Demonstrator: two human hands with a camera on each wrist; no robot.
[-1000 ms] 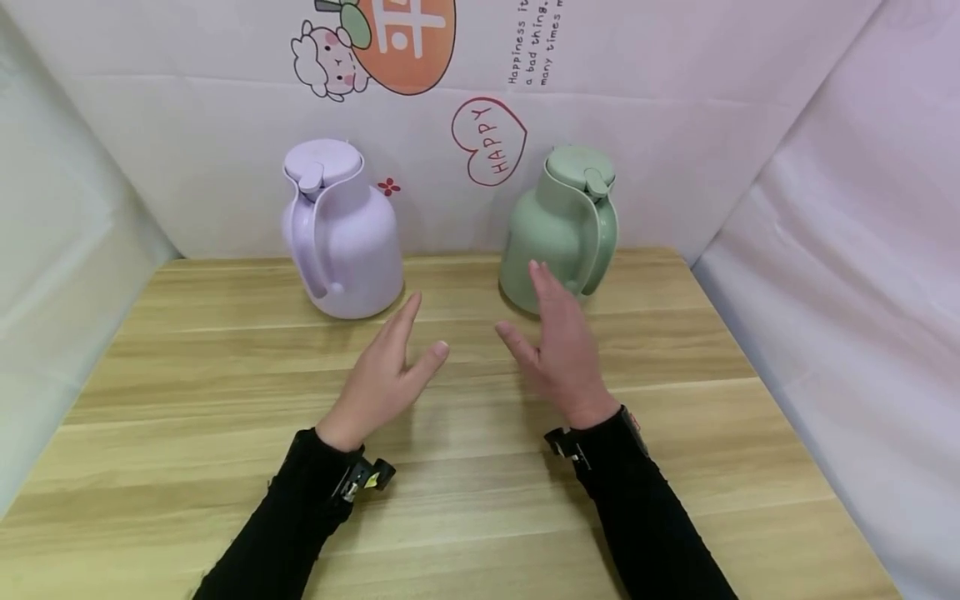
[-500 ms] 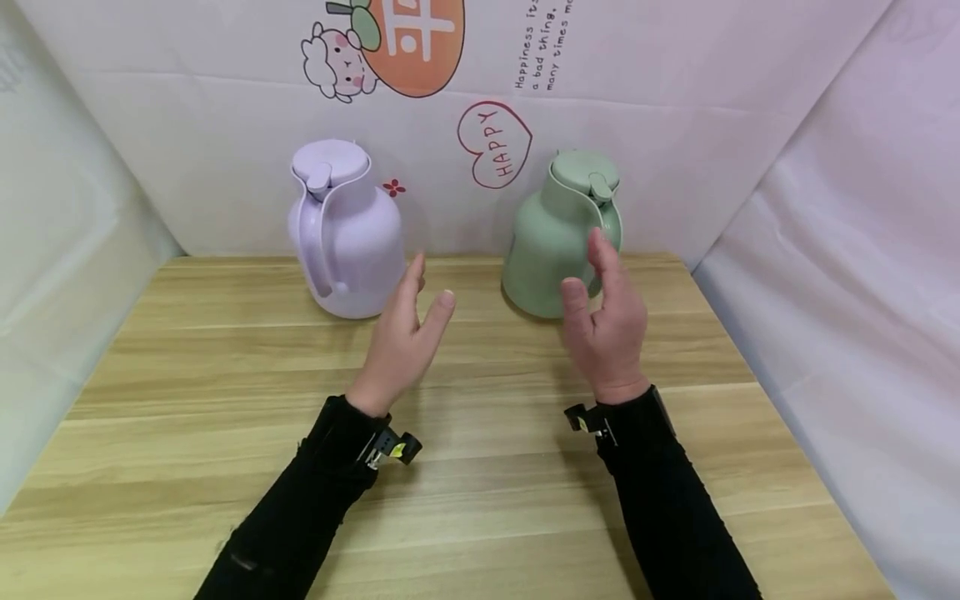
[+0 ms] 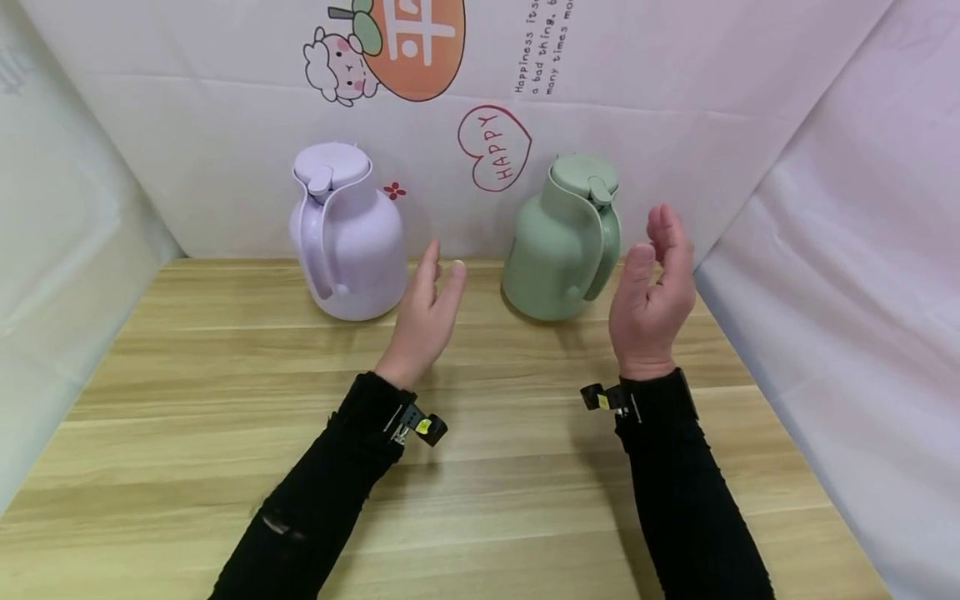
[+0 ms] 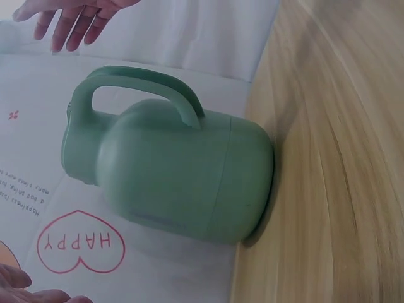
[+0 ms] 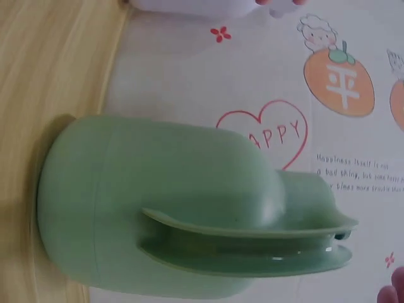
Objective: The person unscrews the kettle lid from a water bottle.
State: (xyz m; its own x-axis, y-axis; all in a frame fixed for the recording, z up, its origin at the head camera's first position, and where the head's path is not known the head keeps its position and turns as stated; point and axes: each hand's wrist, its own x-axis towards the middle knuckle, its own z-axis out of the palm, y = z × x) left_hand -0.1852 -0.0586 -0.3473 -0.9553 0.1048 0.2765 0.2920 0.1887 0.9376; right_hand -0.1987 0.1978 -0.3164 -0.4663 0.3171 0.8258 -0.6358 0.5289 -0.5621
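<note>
A green thermos jug (image 3: 551, 246) stands upright at the back of the table, its handle toward the right and front. To its left stands a lilac thermos jug (image 3: 363, 237), handle toward the left and front. My right hand (image 3: 654, 296) is raised just right of the green jug's handle, fingers slightly bent, holding nothing. Between the two jugs, in front of the lilac one, my left hand (image 3: 423, 321) hovers with thumb and fingers extended and nothing in it. Both wrist views show the green jug (image 4: 170, 164) apart from the fingers (image 5: 394, 290).
The wooden table (image 3: 480, 492) meets a white printed backdrop (image 3: 675, 150) right behind the jugs. White cloth walls (image 3: 840, 292) flank the table on both sides. Each black sleeve carries a small wrist camera (image 3: 429, 428).
My right hand has moved right and away from me, from in front of the green jug to beside its handle. My left hand has shifted right and forward. The jugs have stayed in place.
</note>
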